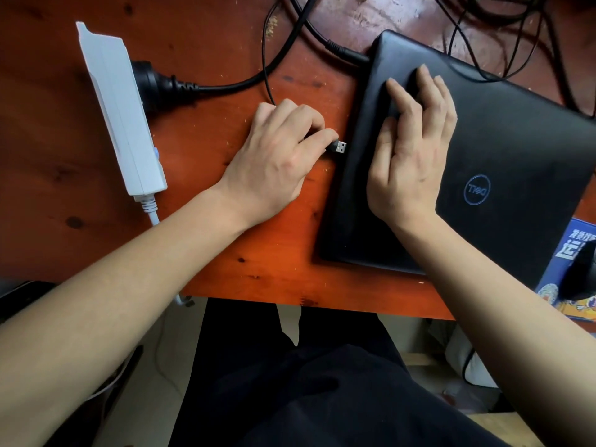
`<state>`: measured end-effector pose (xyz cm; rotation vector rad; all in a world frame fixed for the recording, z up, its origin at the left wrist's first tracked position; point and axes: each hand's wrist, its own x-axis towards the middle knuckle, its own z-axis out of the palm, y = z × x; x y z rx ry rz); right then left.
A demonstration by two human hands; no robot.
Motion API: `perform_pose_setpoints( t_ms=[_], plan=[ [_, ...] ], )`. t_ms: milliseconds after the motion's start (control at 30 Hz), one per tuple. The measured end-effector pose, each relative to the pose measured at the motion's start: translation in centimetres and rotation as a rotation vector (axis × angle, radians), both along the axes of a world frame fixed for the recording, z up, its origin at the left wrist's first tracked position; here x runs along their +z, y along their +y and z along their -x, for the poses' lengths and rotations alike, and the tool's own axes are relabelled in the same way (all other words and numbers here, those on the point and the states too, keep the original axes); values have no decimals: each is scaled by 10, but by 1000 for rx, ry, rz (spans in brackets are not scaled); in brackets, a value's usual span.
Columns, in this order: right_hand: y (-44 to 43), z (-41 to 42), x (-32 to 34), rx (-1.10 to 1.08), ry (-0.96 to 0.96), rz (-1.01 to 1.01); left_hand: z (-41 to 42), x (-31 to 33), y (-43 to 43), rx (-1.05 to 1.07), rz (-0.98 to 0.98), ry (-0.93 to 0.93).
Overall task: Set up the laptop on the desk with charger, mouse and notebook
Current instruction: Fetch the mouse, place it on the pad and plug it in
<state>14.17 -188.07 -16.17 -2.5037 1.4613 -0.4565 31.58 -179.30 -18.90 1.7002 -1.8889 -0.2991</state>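
Observation:
A closed black laptop (503, 150) lies on the reddish wooden desk (225, 43), right of centre. My right hand (412, 150) rests flat on its lid with fingers spread. My left hand (280, 159) pinches a black USB plug (339, 147), its metal tip a short gap from the laptop's left edge. A thin black cable (267, 75) runs from that plug toward the back of the desk. The charger plug (346, 54) sits in the laptop's rear left corner. A black mouse (580, 272) lies on a blue printed pad (567, 240) at the far right.
A white power strip (119, 108) lies at the left with a black mains plug (151, 83) in it and a white cord over the front edge. Tangled black cables (500, 33) lie behind the laptop. My dark-trousered legs are below the desk edge.

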Motion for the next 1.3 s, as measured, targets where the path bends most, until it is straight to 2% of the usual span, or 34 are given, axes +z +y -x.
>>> perform_pose_setpoints(
  t_ms=[200,467,1067,1133,1300],
  plan=[
    [0,-1,0,-2,-2,7,3,3,-10,-68,43,-22],
    [-1,-1,0,-1,-8,-9,4,3,-9,-40,23,32],
    [-3,3,-5,14,-75,-11,12,11,-6,-84,155,114],
    [-2,3,-4,21,-105,-18,12,13,-5,-3,132,102],
    [-4,3,2,12,-107,-95,14,33,-4,420,-39,103]
  ],
)
